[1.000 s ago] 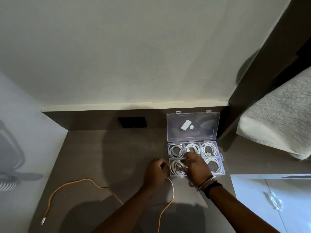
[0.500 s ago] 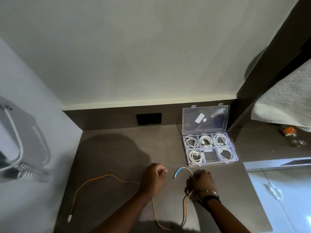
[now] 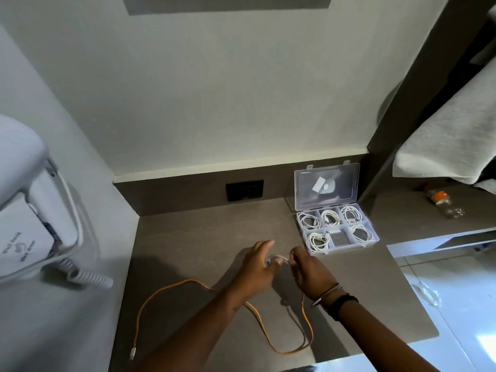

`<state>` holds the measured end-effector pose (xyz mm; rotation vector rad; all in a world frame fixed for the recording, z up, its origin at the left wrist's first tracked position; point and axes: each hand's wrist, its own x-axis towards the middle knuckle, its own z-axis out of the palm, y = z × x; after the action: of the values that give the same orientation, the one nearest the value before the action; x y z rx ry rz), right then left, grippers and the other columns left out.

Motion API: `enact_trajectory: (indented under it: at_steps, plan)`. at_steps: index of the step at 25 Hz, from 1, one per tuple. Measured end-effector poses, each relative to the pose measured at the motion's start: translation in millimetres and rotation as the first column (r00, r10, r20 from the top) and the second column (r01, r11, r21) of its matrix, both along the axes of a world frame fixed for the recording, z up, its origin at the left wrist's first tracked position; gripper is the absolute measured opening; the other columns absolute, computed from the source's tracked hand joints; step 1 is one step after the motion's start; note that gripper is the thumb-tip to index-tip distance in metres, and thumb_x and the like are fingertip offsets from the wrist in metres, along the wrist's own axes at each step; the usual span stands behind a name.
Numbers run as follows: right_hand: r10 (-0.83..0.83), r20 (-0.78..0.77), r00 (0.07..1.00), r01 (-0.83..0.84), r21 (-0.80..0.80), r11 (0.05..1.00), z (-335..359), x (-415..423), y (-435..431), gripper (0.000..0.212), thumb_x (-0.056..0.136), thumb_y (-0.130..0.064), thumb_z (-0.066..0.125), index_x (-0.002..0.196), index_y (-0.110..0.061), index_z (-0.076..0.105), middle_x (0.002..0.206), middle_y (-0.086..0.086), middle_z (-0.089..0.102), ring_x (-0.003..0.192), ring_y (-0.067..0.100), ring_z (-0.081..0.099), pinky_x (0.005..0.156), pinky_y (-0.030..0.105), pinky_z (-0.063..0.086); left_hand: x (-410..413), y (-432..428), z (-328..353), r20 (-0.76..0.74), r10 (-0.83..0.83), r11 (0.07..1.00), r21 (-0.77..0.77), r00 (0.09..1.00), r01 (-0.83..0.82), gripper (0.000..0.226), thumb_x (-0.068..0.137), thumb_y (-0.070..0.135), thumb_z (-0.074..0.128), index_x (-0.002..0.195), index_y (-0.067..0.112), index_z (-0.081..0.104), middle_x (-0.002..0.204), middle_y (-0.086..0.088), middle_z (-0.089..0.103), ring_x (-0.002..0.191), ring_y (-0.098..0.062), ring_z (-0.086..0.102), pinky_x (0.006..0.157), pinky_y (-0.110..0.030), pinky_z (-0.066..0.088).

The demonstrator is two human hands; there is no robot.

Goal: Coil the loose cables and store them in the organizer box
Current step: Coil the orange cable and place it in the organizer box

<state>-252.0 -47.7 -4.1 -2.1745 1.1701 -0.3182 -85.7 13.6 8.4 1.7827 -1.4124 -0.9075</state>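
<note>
The left hand [image 3: 257,264] and right hand [image 3: 308,269] were held close together above the grey-brown matt countertop [image 3: 188,237], the near end of a thin orange cable [image 3: 171,287] being pinched between them: the left fingers were loosely curled around its pale plug end, and the right fingertips [image 3: 292,257] were nipped on the cord just beside it. From that grip the cable fell toward the near edge, looped back, passed under the left forearm and ran away leftward, its far white plug [image 3: 132,354] lying well apart at the near left. Its slack therefore lay nearer the left hand. The clear plastic six-compartment organizer box [image 3: 374,238], lid propped open, stood just beyond and right of the right hand. Five compartments held coiled white cables [image 3: 318,241]; the near middle one [image 3: 338,238] appeared free, probably for the orange cable.
</note>
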Motion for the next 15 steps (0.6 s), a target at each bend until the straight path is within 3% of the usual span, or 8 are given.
enact_trajectory:
  at_steps: [2, 4, 6, 8, 10, 11, 12, 15]
  plan:
    - [0.079, 0.173, 0.982, -0.069, -0.064, 0.996, 37, 15, -4, 0.007, 0.093, -0.013, 0.046, 0.088, -0.017, 0.046, 0.067, -0.008, 0.052, 0.058, 0.008, 0.052, 0.057, 0.024, 0.039, 10, -6, 28, -0.299, -0.057, 0.996, 0.044, 0.952, 0.073, 0.022, 0.099, 0.008, 0.048, 0.105, -0.007, 0.063, 0.089, -0.006, 0.064, 0.078, 0.004, 0.062, 0.074, -0.023, 0.050]
    - [0.084, 0.309, 0.947, -0.077, -0.033, 0.996, 70, 29, -16, 0.013, 0.096, -0.009, 0.049, 0.087, -0.019, 0.049, 0.062, -0.016, 0.050, 0.056, -0.001, 0.049, 0.054, 0.008, 0.036, 24, -6, 54, -0.587, -0.036, 0.995, 0.052, 0.809, 0.083, 0.024, 0.101, 0.010, 0.043, 0.090, -0.001, 0.061, 0.066, -0.004, 0.054, 0.058, -0.004, 0.063, 0.064, -0.020, 0.048]
    - [0.031, 0.396, 0.918, -0.047, 0.031, 0.998, 96, 43, -27, 0.021, 0.095, -0.006, 0.057, 0.081, -0.021, 0.054, 0.057, -0.021, 0.055, 0.050, -0.003, 0.047, 0.052, 0.006, 0.035, 38, -2, 78, -0.867, -0.012, 0.994, 0.045, 0.498, 0.103, 0.027, 0.101, 0.017, 0.042, 0.084, 0.005, 0.059, 0.059, -0.001, 0.048, 0.056, -0.015, 0.061, 0.069, -0.033, 0.054]
    - [0.025, 0.439, 0.898, -0.030, 0.003, 1.000, 115, 56, -25, 0.024, 0.094, -0.007, 0.059, 0.077, -0.023, 0.061, 0.055, -0.021, 0.059, 0.052, -0.005, 0.050, 0.053, 0.006, 0.036, 47, 1, 104, -0.988, -0.010, 0.998, 0.000, 0.153, 0.069, 0.028, 0.099, 0.023, 0.042, 0.081, 0.010, 0.059, 0.057, 0.002, 0.049, 0.053, -0.013, 0.055, 0.061, -0.033, 0.056]
    - [0.137, 0.379, 0.915, -0.103, -0.108, 0.989, 123, 70, -13, 0.017, 0.095, -0.006, 0.056, 0.085, -0.010, 0.069, 0.068, -0.011, 0.068, 0.067, -0.001, 0.061, 0.066, 0.019, 0.049, 56, -3, 128, -1.000, -0.021, 0.986, -0.018, -0.017, -0.168, 0.024, 0.096, 0.025, 0.046, 0.082, 0.012, 0.060, 0.058, 0.003, 0.056, 0.051, -0.011, 0.055, 0.052, -0.027, 0.053]
    - [0.235, 0.287, 0.929, -0.200, -0.145, 0.969, 126, 77, -3, 0.017, 0.096, -0.007, 0.055, 0.089, -0.002, 0.069, 0.079, 0.001, 0.072, 0.076, 0.013, 0.066, 0.074, 0.033, 0.052, 61, -6, 139, -1.000, -0.027, 0.948, -0.026, 0.000, -0.317, 0.023, 0.096, 0.023, 0.047, 0.083, 0.011, 0.060, 0.062, 0.001, 0.063, 0.054, -0.012, 0.061, 0.053, -0.026, 0.054]
    - [0.337, 0.172, 0.926, -0.313, -0.151, 0.938, 127, 82, 7, 0.019, 0.097, -0.010, 0.054, 0.089, 0.001, 0.067, 0.084, 0.013, 0.072, 0.081, 0.025, 0.065, 0.077, 0.041, 0.051, 66, -9, 147, -0.996, -0.015, 0.897, -0.050, 0.083, -0.439, 0.020, 0.096, 0.020, 0.048, 0.084, 0.010, 0.061, 0.068, -0.001, 0.070, 0.061, -0.013, 0.067, 0.056, -0.025, 0.057]
    - [0.454, 0.041, 0.890, -0.430, -0.259, 0.865, 147, 85, 25, 0.019, 0.095, -0.021, 0.055, 0.083, -0.010, 0.064, 0.082, 0.012, 0.068, 0.078, 0.030, 0.062, 0.070, 0.043, 0.051, 79, -7, 155, -0.801, 0.172, 0.796, -0.230, 0.573, -0.560, 0.018, 0.096, 0.010, 0.054, 0.082, 0.004, 0.063, 0.083, -0.009, 0.075, 0.065, -0.016, 0.070, 0.064, -0.028, 0.055]
